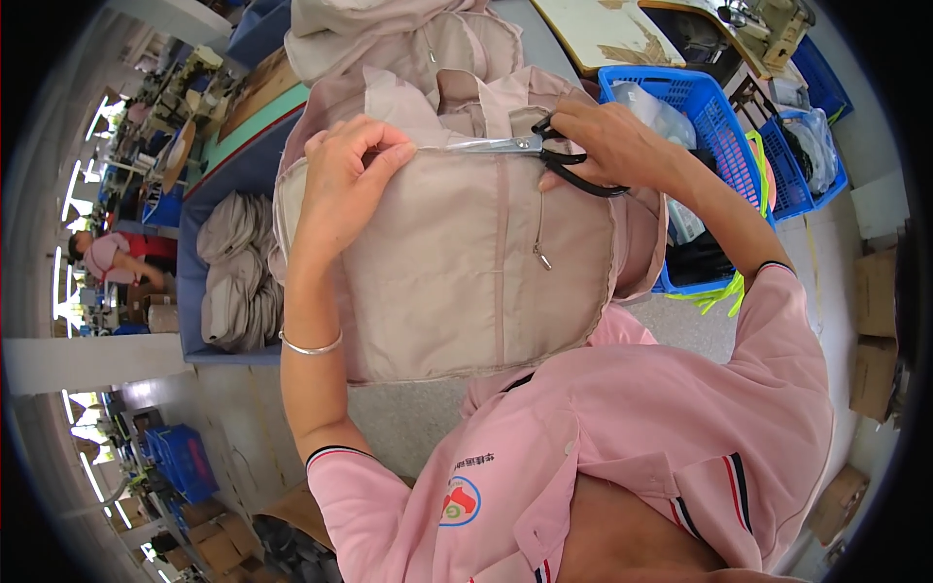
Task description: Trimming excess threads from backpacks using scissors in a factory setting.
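Observation:
A beige-pink fabric bag (428,282) lies spread out before me, its seams and a zipper pull (541,257) showing. My right hand (607,144) grips black-handled scissors (525,145), whose metal blades point left along the bag's upper seam. At the blade tips, my left hand (358,165) pinches the edge of the fabric between thumb and fingers. Whether the blades are parted is hard to make out. More of the same fabric (389,44) is heaped just beyond.
To the right stands a blue plastic basket (724,126) holding clear plastic bags. A blue bin (194,321) on the left contains folded beige pieces (238,272). Cardboard boxes (875,291) line the far right. Another person (121,257) works at the far left.

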The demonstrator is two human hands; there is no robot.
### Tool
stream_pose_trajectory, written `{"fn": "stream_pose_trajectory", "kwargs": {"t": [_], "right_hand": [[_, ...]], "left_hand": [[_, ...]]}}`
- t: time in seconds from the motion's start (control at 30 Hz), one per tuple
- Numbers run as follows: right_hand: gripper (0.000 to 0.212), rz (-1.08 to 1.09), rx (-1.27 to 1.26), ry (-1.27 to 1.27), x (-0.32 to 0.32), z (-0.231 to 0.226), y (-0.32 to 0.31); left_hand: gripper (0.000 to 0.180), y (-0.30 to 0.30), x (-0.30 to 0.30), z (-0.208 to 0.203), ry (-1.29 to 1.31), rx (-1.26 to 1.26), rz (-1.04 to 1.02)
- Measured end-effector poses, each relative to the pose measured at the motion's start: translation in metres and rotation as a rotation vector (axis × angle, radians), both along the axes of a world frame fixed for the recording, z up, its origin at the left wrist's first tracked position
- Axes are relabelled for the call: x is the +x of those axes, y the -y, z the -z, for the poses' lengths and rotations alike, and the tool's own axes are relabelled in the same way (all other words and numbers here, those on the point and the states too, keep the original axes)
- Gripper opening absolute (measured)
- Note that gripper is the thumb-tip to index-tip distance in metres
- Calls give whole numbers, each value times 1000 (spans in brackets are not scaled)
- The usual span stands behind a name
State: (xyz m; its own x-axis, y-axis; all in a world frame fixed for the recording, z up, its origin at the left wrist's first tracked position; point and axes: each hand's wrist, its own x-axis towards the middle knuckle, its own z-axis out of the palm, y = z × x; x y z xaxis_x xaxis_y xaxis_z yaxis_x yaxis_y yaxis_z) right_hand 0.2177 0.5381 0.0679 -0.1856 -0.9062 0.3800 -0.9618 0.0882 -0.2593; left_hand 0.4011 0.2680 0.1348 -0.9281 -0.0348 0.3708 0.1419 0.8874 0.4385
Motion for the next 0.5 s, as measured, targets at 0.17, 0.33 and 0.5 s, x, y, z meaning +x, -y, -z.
{"fn": "stream_pose_trajectory", "kwargs": {"t": [0.17, 0.33, 0.5], "right_hand": [[56, 31, 41, 31, -1, 5, 1], [56, 27, 35, 46, -5, 10, -1], [62, -30, -18, -41, -4, 2, 8]], "left_hand": [[14, 4, 0, -1, 16, -27, 6], [13, 4, 9, -10, -14, -177, -86], [16, 5, 12, -10, 64, -67, -93]]}}
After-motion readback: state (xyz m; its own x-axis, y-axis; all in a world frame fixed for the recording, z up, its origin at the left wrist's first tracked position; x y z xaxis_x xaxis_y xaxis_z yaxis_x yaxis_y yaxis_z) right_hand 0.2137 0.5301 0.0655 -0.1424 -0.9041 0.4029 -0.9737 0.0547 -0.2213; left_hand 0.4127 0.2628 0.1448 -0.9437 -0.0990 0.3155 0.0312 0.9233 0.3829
